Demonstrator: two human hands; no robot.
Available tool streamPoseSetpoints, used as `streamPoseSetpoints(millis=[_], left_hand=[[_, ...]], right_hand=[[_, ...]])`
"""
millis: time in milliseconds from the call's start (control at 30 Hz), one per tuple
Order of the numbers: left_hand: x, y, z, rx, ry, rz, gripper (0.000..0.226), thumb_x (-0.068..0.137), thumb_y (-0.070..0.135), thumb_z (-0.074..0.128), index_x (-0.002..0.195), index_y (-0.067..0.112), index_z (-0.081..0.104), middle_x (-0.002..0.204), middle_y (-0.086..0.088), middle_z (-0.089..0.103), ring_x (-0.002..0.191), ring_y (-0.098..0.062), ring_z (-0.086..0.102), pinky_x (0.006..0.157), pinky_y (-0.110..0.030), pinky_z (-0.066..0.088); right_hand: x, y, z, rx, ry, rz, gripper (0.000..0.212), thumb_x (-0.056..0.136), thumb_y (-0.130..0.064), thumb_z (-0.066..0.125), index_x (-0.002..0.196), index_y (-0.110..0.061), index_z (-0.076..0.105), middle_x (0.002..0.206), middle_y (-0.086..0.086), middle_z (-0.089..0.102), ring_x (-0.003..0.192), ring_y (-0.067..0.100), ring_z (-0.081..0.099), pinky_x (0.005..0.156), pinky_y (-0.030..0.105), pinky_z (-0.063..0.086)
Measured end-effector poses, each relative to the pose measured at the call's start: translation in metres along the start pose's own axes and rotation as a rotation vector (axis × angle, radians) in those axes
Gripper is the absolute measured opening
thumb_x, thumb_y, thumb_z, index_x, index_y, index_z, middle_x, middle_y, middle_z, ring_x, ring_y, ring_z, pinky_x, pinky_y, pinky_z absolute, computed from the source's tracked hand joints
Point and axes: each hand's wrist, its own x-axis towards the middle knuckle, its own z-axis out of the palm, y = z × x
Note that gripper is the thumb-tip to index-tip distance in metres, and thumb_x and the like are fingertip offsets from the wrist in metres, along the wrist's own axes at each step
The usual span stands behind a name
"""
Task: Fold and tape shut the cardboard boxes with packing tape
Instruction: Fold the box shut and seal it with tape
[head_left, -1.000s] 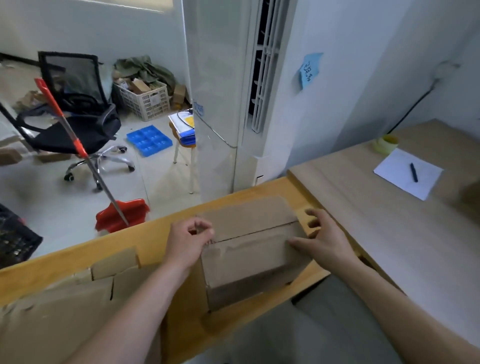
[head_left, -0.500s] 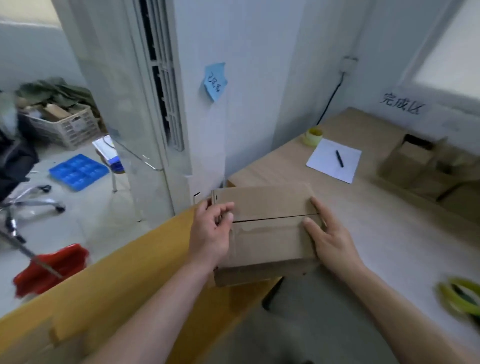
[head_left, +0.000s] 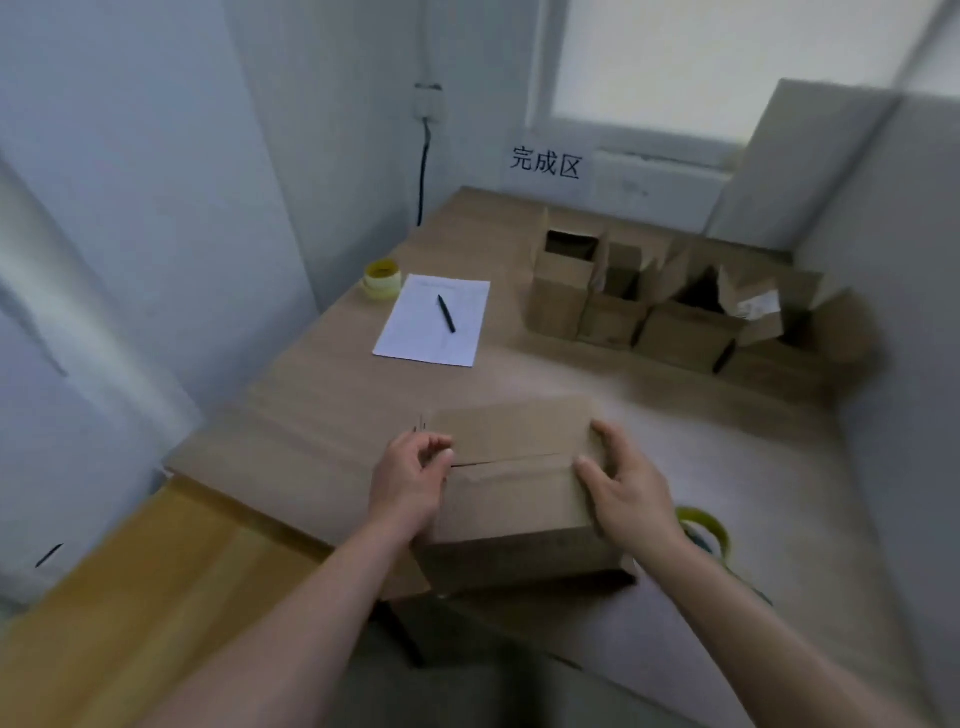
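Box (head_left: 511, 488) is held over the near edge of the desk (head_left: 597, 374), flaps folded shut, seam untaped. Left hand (head_left: 408, 480) is curled on its left end, right hand (head_left: 621, 491) is wrapped round the right end. Tape roll (head_left: 706, 530) is seen just right of the right hand.

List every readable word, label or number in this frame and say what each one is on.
"完成区": black characters on the white wall sign below the window, behind the open boxes.
White label on one open box's flap: print too blurred to read.
Sheet of paper under the pen: faint print, too small to read.
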Motion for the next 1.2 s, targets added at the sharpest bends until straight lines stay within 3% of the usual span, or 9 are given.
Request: streamPoseSetpoints(millis=[167, 267, 433, 533, 667, 800, 900, 1000, 1200], left_hand=[[0.015, -0.009, 0.051, 0.171, -0.013, 0.081, 0.013, 0.093, 0.028, 0.06, 0.082, 0.032, 0.057, 0.103, 0.009, 0.051, 0.086, 0.001, 0.049, 0.07, -0.014, 0.038], [0.04, -0.007, 0.055, 0.205, 0.0, 0.15, 0.013, 0.091, 0.024, 0.062, 0.08, 0.026, 0.057, 0.096, 0.003, 0.052, 0.08, -0.007, 0.051, 0.068, -0.026, 0.04], [0.074, 0.01, 0.062, 0.399, -0.071, 0.252, 0.02, 0.092, 0.036, 0.06, 0.087, 0.017, 0.056, 0.119, -0.008, 0.05, 0.105, -0.029, 0.054, 0.079, -0.033, 0.043], [0.07, 0.024, 0.076, 0.772, -0.113, 0.495, 0.036, 0.091, 0.06, 0.04, 0.097, 0.028, 0.053, 0.154, -0.008, 0.023, 0.143, -0.039, 0.021, 0.106, -0.054, 0.034], [0.055, 0.024, 0.102, 0.86, -0.357, 0.552, 0.067, 0.082, 0.077, 0.009, 0.138, 0.045, 0.028, 0.163, 0.003, 0.002, 0.149, -0.032, -0.003, 0.115, -0.06, 0.008], [0.058, 0.026, 0.092, 0.85, -0.35, 0.578, 0.067, 0.084, 0.075, 0.008, 0.136, 0.045, 0.037, 0.161, 0.002, 0.014, 0.148, -0.032, 0.006, 0.115, -0.06, 0.014], [0.055, 0.03, 0.091, 0.859, -0.359, 0.562, 0.067, 0.085, 0.073, 0.011, 0.134, 0.043, 0.044, 0.16, 0.001, 0.019, 0.148, -0.033, 0.009, 0.114, -0.059, 0.016], [0.055, 0.03, 0.092, 0.87, -0.36, 0.561, 0.063, 0.086, 0.072, 0.015, 0.134, 0.042, 0.044, 0.16, 0.001, 0.02, 0.147, -0.033, 0.01, 0.114, -0.059, 0.016], [0.056, 0.028, 0.093, 0.85, -0.35, 0.537, 0.066, 0.084, 0.074, 0.013, 0.134, 0.044, 0.042, 0.16, 0.004, 0.017, 0.148, -0.029, 0.006, 0.115, -0.059, 0.015]], right_hand=[[-0.003, 0.053, 0.007, -0.002, -0.058, 0.085, 0.043, 0.097, -0.042, 0.054, 0.134, -0.042, 0.034, 0.129, -0.007, 0.049, 0.109, 0.012, 0.052, 0.096, 0.041, 0.049], [0.006, 0.06, 0.014, 0.061, 0.007, 0.063, 0.041, 0.096, -0.041, 0.054, 0.132, -0.044, 0.034, 0.122, -0.015, 0.045, 0.107, 0.006, 0.049, 0.094, 0.037, 0.049], [0.027, 0.055, 0.02, 0.066, 0.106, 0.091, 0.04, 0.096, -0.04, 0.054, 0.131, -0.042, 0.036, 0.12, -0.014, 0.044, 0.107, 0.008, 0.05, 0.093, 0.038, 0.05], [0.029, 0.051, 0.022, 0.04, 0.141, 0.13, 0.037, 0.095, -0.045, 0.052, 0.128, -0.048, 0.034, 0.117, -0.017, 0.044, 0.105, 0.008, 0.051, 0.091, 0.04, 0.053], [0.03, 0.05, 0.021, 0.019, 0.149, 0.128, 0.036, 0.096, -0.046, 0.052, 0.127, -0.049, 0.035, 0.125, -0.015, 0.048, 0.108, 0.01, 0.053, 0.092, 0.04, 0.052], [0.024, 0.071, -0.003, 0.168, 0.093, 0.111, 0.038, 0.095, -0.043, 0.053, 0.127, -0.056, 0.038, 0.125, -0.024, 0.05, 0.111, 0.0, 0.053, 0.085, 0.023, 0.048], [0.009, 0.114, -0.042, -0.336, 0.181, 0.103, 0.053, 0.085, -0.031, 0.069, 0.133, -0.038, 0.048, 0.129, -0.016, 0.054, 0.115, 0.009, 0.053, 0.088, 0.028, 0.048], [0.0, 0.15, -0.061, -0.914, -0.032, -0.011, 0.049, 0.074, -0.031, 0.079, 0.121, -0.027, 0.066, 0.137, 0.004, 0.054, 0.124, 0.032, 0.05, 0.092, 0.04, 0.045], [0.01, 0.178, -0.065, -1.05, -0.155, -0.024, 0.033, 0.093, -0.044, 0.055, 0.125, -0.037, 0.059, 0.157, 0.003, 0.026, 0.146, 0.031, 0.019, 0.104, 0.04, 0.031]])
